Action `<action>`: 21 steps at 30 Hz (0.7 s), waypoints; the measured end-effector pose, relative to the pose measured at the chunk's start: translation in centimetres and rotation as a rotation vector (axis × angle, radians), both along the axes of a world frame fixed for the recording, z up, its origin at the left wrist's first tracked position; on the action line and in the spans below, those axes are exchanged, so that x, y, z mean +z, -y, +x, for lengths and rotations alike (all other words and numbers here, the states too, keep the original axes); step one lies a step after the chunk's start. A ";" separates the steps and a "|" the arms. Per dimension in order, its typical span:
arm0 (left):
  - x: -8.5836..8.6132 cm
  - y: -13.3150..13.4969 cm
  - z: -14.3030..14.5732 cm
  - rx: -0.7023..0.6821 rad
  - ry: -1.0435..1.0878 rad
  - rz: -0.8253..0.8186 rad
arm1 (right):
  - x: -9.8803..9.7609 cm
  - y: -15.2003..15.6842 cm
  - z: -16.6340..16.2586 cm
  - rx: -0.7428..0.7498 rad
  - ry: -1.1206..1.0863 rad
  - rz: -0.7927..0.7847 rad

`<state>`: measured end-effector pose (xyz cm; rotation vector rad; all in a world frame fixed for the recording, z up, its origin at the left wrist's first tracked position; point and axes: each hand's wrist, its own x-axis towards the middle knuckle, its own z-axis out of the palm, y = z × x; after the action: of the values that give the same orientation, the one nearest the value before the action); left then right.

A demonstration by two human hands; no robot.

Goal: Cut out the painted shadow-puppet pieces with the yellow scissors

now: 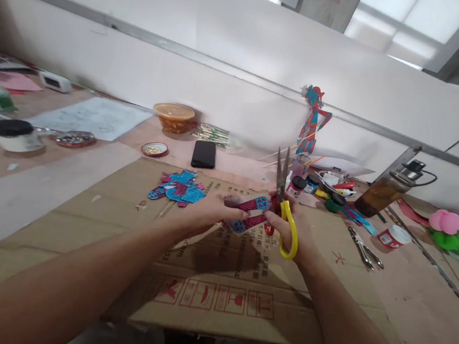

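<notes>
My left hand (pixel 210 210) pinches two narrow red-and-blue painted cutout strips (pixel 251 214) above a flattened cardboard box (pixel 205 282). My right hand (pixel 298 234) is closed round the yellow handles of a pair of scissors (pixel 284 202), whose blades point up and away and look nearly closed. The scissors' pivot sits right beside the strips' right end. A pile of blue and magenta cutout pieces (pixel 178 186) lies on the cardboard to the left of my left hand.
A black phone (pixel 204 153), an orange lidded bowl (pixel 173 117) and a small tin lid (pixel 154 149) sit behind the cardboard. A coloured puppet figure (pixel 312 121) leans on the white partition. Paint pots (pixel 298 184), a bottle (pixel 385 191), pliers (pixel 364 251) and a pink-green toy (pixel 452 228) crowd the right.
</notes>
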<state>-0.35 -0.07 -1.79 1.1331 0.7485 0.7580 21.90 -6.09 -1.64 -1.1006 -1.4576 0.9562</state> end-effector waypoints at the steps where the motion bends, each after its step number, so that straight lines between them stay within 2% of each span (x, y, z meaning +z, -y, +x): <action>1: 0.1 0.2 0.1 0.003 0.027 -0.009 | 0.1 0.1 -0.2 -0.017 -0.025 0.025; 3: 0.4 0.5 0.4 0.057 0.140 -0.057 | 0.1 0.1 -0.6 -0.070 -0.069 0.090; 6: 1.4 0.6 0.6 0.237 0.359 -0.144 | -0.2 0.2 -1.1 -0.126 -0.028 0.128; 10: 2.3 0.8 0.8 0.426 0.505 -0.231 | -1.2 0.8 -1.7 -0.084 0.125 0.023; 16: 2.2 1.5 1.4 0.501 0.548 -0.281 | -2.1 1.7 -2.2 -0.011 0.248 -0.065; 21: 2.3 2.1 1.7 0.484 0.559 -0.223 | -1.5 1.7 -2.3 0.005 0.316 -0.016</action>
<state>1.39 -2.14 0.53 0.4919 0.6091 1.2954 19.55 -7.84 -3.15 -1.3041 -1.7087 0.8235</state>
